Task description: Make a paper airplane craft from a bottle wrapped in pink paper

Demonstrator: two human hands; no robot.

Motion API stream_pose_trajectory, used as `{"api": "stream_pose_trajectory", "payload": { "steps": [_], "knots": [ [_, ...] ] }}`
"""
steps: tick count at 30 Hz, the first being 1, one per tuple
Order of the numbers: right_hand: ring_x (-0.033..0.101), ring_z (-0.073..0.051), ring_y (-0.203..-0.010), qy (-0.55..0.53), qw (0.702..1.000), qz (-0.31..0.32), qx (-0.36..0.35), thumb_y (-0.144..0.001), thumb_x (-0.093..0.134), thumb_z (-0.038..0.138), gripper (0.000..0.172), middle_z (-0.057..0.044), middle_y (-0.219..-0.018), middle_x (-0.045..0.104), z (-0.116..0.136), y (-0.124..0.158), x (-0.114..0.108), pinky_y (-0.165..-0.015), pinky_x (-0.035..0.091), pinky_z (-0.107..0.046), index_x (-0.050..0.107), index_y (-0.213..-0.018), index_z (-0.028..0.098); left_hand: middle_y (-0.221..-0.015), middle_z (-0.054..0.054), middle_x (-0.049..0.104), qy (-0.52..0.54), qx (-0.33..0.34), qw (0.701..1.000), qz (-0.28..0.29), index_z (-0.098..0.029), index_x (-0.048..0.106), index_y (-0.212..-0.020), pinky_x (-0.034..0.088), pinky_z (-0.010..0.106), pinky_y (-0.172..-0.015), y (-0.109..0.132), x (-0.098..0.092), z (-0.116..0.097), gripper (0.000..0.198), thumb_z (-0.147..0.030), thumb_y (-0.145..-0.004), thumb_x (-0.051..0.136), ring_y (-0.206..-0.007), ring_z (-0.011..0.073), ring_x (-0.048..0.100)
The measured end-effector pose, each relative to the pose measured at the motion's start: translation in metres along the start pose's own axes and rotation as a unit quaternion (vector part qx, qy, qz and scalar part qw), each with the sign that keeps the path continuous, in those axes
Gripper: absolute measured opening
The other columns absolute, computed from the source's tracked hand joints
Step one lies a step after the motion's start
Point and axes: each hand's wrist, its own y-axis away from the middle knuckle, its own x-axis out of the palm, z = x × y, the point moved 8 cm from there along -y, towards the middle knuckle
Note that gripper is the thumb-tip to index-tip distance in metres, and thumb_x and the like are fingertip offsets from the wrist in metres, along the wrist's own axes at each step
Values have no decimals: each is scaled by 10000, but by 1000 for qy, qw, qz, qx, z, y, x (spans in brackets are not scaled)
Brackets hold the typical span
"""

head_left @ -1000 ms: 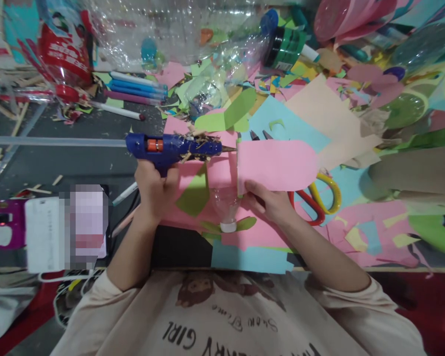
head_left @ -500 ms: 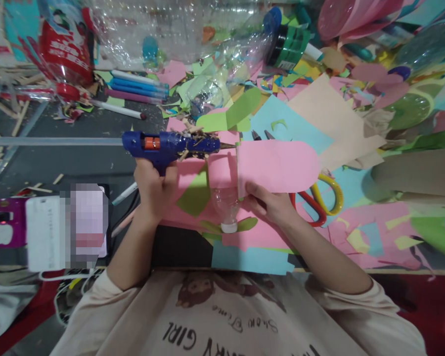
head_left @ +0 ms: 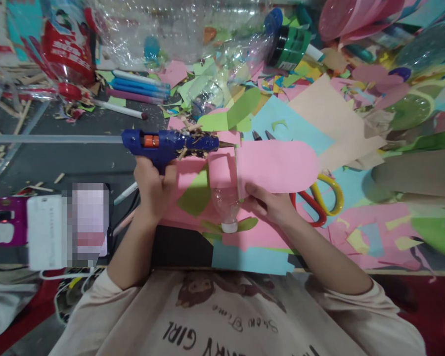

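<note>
My left hand [head_left: 154, 185] is wrapped round the handle of a blue glue gun [head_left: 170, 146], which has a long clear glue stick in its back. The gun's metal tip points right and meets the upper left edge of a pink paper piece with a rounded right end [head_left: 282, 165]. Between thumb and fingers, my right hand [head_left: 267, 200] pinches the lower left corner of that paper. Just left of the paper's folded edge lies a small clear bottle [head_left: 226, 202] with a white cap, wrapped in pink paper, with green paper leaves by its neck.
Red and yellow scissors [head_left: 328, 195] lie under and right of the pink piece. Paper scraps and clear plastic bottles crowd the back and right. Markers [head_left: 139, 88] and a red-labelled bottle [head_left: 68, 49] are at the back left. A phone [head_left: 91, 217] lies at the left.
The glue gun's tip has shifted very slightly left and up along the paper's edge. Both hands keep their grips.
</note>
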Motion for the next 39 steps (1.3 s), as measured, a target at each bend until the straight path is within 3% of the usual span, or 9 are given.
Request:
{"api": "stream_pose_trajectory", "payload": {
  "steps": [8, 12, 19, 23, 26, 28, 32, 37, 39],
  "knots": [
    [209, -31, -298, -16, 999, 31, -2, -783, 746, 451, 507, 110, -348, 304, -1, 2, 2, -354, 139, -256, 430, -469, 208, -1015, 64, 607, -3, 19, 998, -58, -194, 470, -1073, 462, 381, -989, -15, -18, -11, 506, -215, -610, 674, -1152, 275, 559],
    [198, -36, -325, -13, 1000, 0, -21, -712, 778, 494, 515, 111, -360, 294, 0, 0, -3, -379, 160, -252, 426, -462, 213, -1048, -1, 572, -25, -14, 997, -77, -219, 473, -1011, 430, 389, -1029, -39, -42, 7, 483, -100, -594, 685, -1095, 222, 548],
    [187, -59, -337, 20, 998, -58, -22, -623, 763, 569, 543, 102, -369, 234, 4, -3, -12, -373, 191, -258, 368, -443, 241, -1189, 129, 548, -210, -137, 968, 7, -178, 477, -931, 249, 647, -1109, -55, -56, 47, 414, -139, -637, 765, -1312, 438, 396],
    [199, -51, -349, 14, 999, -32, -29, -650, 773, 515, 490, 98, -381, 276, 8, -1, -8, -366, 207, -248, 413, -473, 234, -1307, 112, 523, -174, -70, 982, -14, -243, 517, -986, 230, 622, -1121, -51, -63, 22, 342, -354, -754, 743, -1370, 417, 364],
    [269, -52, -368, 40, 999, -7, -10, -685, 769, 384, 367, 83, -418, 370, 11, 4, -6, -368, 273, -230, 484, -524, 220, -1132, 63, 619, -27, 34, 999, -30, -266, 636, -973, 417, 490, -996, -38, -61, -21, 194, -419, -854, 639, -1139, 295, 568],
    [408, -73, -429, 87, 996, 27, 21, -682, 758, 279, 210, 55, -505, 497, 11, 8, -2, -410, 370, -220, 570, -617, 209, -932, 37, 669, 119, 71, 989, 60, -227, 698, -962, 484, 396, -831, -24, -41, -50, 302, -485, -908, 551, -907, 214, 628],
    [553, -118, -549, 187, 963, 182, 69, -719, 700, 215, 64, 9, -609, 617, 7, 15, 17, -475, 459, -220, 647, -730, 180, -672, 6, 613, 228, -8, 914, 335, -173, 714, -791, 394, 251, -517, 16, 22, -84, 216, -380, -732, 724, -568, 109, 488],
    [600, -133, -598, 208, 936, 276, 71, -753, 660, 192, 47, -9, -674, 682, 6, 18, 34, -502, 494, -218, 683, -791, 176, -513, -47, 439, 239, -101, 797, 546, -168, 588, -547, 273, 214, -436, 53, 59, -81, 255, -342, -646, 747, -473, 79, 374],
    [563, -118, -543, 208, 942, 255, 69, -744, 681, 205, 37, 9, -621, 644, 9, 18, 34, -474, 459, -212, 674, -725, 174, -524, -36, 472, 241, -126, 775, 570, -163, 601, -555, 298, 219, -431, 57, 59, -72, 245, -336, -632, 756, -470, 90, 410]
  ]
}}
